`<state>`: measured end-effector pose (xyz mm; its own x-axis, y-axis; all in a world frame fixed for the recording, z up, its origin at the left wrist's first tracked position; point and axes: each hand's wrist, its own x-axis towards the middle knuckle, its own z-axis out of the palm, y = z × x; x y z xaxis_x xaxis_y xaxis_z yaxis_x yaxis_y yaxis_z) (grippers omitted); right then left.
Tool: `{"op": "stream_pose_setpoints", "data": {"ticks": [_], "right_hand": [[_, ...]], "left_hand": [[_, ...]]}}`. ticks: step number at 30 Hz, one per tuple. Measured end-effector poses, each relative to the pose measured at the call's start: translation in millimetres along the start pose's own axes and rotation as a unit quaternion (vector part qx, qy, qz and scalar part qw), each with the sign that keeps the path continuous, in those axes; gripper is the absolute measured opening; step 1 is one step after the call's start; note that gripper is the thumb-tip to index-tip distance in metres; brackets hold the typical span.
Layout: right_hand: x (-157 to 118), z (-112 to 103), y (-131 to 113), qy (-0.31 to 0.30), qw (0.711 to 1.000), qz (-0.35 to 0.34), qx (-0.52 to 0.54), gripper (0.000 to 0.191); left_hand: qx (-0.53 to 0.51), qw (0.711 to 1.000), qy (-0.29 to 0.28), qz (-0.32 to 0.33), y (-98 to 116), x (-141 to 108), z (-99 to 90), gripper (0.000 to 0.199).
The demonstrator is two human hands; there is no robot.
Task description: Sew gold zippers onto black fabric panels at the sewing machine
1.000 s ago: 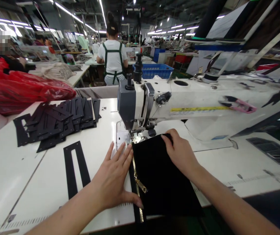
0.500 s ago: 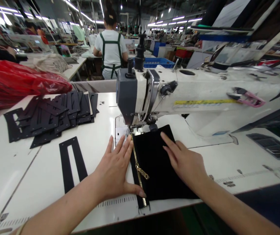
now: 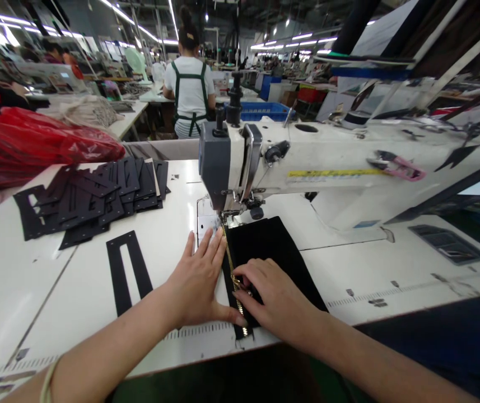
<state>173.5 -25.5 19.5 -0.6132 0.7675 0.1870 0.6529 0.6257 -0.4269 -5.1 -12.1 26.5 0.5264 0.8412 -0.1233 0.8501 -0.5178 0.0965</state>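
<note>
Black fabric (image 3: 277, 240) lies on the white sewing table, its top left corner under the needle area of a sewing machine (image 3: 215, 168). Along the fabric's left edge runs a gold metal zipper (image 3: 229, 254). My left hand (image 3: 197, 285) lies flat with fingers spread, fingertips beside the zipper near the presser foot and thumb across its lower end. With thumb and index finger, my right hand (image 3: 277, 291) pinches the gold zipper pull (image 3: 240, 284), partly hidden by the fingers. Left of my left hand is a black slotted panel (image 3: 119, 268).
A heap of black slotted panels (image 3: 92, 196) covers the table's far left, beside a red plastic bag (image 3: 46, 137). Pink-handled snips (image 3: 399, 165) rest on the machine arm. Beyond the table, a person in a green apron (image 3: 189, 84) faces away near a blue crate (image 3: 260, 110).
My right hand has moved left and down from the fabric's upper right part to the zipper pull and closed on it. The left hand stays on the zipper edge.
</note>
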Motion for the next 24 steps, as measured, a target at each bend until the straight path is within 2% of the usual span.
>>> {"op": "stream_pose_setpoints", "data": {"ticks": [4,7,9,12,14,17,20,22,24], "right_hand": [[-1,-10,-1,-0.042,0.999,-0.008,0.025,0.010],[6,-15,6,0.015,0.999,-0.027,-0.016,0.028],[13,-9,14,0.057,0.995,-0.047,-0.072,0.033],[21,8,25,0.024,0.989,-0.068,-0.127,0.048],[23,14,28,0.006,0.989,-0.062,-0.132,0.050],[26,12,25,0.005,0.991,-0.044,-0.123,0.047],[30,8,24,0.027,0.991,-0.041,-0.121,0.042],[32,9,26,0.030,0.990,-0.059,-0.124,0.043],[33,11,29,0.018,0.989,-0.073,-0.124,0.045]], "left_hand": [[-0.009,1.000,0.005,0.000,-1,-1,1.3,0.126],[-0.013,1.000,0.007,0.000,-1,-2,1.9,0.127],[-0.015,1.000,0.012,0.002,-2,-2,2.5,0.127],[-0.015,1.000,0.019,0.004,-2,-2,4.6,0.126],[-0.014,1.000,0.025,0.004,-2,-1,5.9,0.126],[-0.018,0.999,0.033,0.011,-1,-2,4.3,0.125],[-0.023,0.998,0.059,0.013,-7,-19,-3.4,0.113],[-0.004,0.994,0.106,-0.006,-18,-43,-7.4,0.103],[0.041,0.985,0.163,-0.043,-34,-76,-5.4,0.102]]}}
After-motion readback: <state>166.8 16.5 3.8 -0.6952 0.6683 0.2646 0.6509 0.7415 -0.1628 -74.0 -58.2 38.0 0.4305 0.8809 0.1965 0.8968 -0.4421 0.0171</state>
